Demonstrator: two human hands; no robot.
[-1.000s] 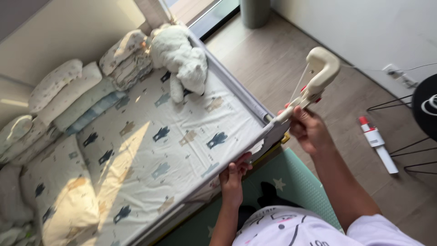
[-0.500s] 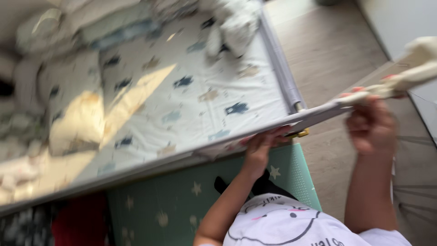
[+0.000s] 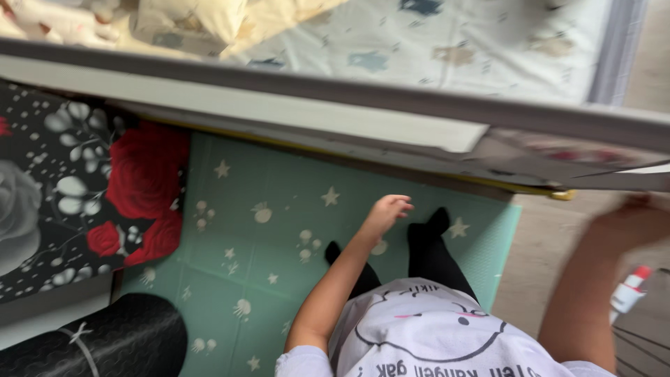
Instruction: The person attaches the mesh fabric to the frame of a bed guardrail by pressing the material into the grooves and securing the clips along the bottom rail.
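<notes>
Overhead, bed rail [image 3: 335, 105] runs grey-white across frame, patterned sheet [image 3: 447, 49] beyond. Left hand [image 3: 387, 209] hangs free below rail over green star mat [image 3: 265, 230], fingers loosely apart, touching nothing. Right hand [image 3: 638, 223] blurred near rail's right end; grip cannot be told. White tube, red cap [image 3: 628, 290], lies on floor beside right arm. Rose-print cloth [image 3: 91, 202] at left.
</notes>
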